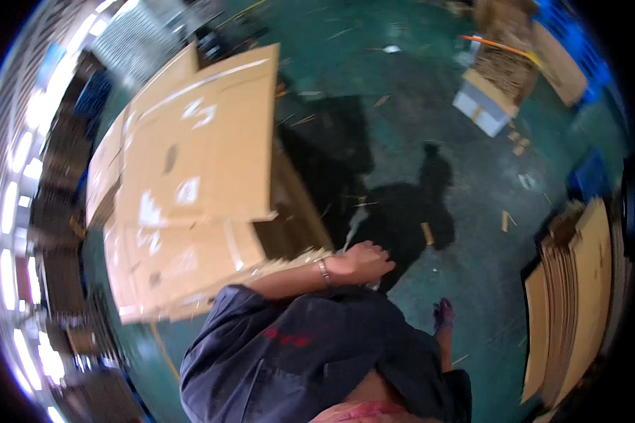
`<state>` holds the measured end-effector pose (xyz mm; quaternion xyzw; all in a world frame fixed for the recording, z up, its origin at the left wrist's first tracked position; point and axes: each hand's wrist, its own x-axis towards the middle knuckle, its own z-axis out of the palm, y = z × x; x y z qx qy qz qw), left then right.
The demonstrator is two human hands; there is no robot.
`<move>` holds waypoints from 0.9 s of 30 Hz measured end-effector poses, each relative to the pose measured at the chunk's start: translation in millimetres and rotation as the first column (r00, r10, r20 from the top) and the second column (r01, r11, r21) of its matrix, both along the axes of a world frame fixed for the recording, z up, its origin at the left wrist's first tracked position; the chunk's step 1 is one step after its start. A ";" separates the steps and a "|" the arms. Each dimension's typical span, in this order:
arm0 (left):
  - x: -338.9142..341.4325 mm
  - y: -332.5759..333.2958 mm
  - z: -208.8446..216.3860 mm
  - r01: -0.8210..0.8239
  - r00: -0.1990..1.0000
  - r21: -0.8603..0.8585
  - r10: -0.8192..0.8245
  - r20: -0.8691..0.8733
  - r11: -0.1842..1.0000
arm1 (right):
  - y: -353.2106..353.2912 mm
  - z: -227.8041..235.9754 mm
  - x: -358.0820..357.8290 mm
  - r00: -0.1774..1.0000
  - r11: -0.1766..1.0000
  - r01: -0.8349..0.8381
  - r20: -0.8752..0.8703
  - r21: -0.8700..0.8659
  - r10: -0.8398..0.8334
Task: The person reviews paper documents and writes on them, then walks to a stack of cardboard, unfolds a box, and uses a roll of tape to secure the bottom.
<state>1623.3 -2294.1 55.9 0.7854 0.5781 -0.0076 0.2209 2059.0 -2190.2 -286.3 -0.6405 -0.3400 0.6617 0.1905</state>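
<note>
My left hand [363,264] reaches right across my body, past the lower corner of a big brown cardboard box [197,141]. A bracelet circles its wrist. Its fingers look bent round a whitish plastic strip [353,227], which shows above and below the hand; the palm is hidden. Beside the hand the box has a ragged, torn edge [296,259], and its flap stands out over a dark opening. White marks and tape lines cover the cardboard. My right hand [443,315] hangs low at my right side, dark purplish and blurred, its fingers unclear.
Flattened cardboard sheets [575,296] stand stacked at the right. An open carton [497,88] of brown scraps sits far right, with an orange-handled tool [497,46] across it and blue pallets [575,35] behind. Cardboard bits dot the green floor [487,204]. Stacks [63,183] line the left side.
</note>
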 end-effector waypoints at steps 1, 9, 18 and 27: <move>-9.3 28.9 10.9 0.027 0.998 0.056 -0.030 0.054 0.998 | 20.1 7.4 -10.8 0.999 0.998 -0.040 0.032 0.050 0.039; -114.5 244.3 96.4 0.045 0.799 0.526 -0.346 0.492 0.849 | 198.0 54.1 -199.9 0.810 0.806 -0.561 0.322 0.187 0.489; -318.7 408.4 212.6 -0.334 0.299 0.808 -0.759 0.579 0.485 | 338.4 30.2 -240.2 0.965 0.972 0.100 0.258 -0.214 -0.043; -483.6 591.9 258.8 -0.288 0.589 0.956 -0.797 0.133 -0.053 | 493.4 -33.4 -342.9 0.951 0.880 0.285 -0.005 -0.380 -0.310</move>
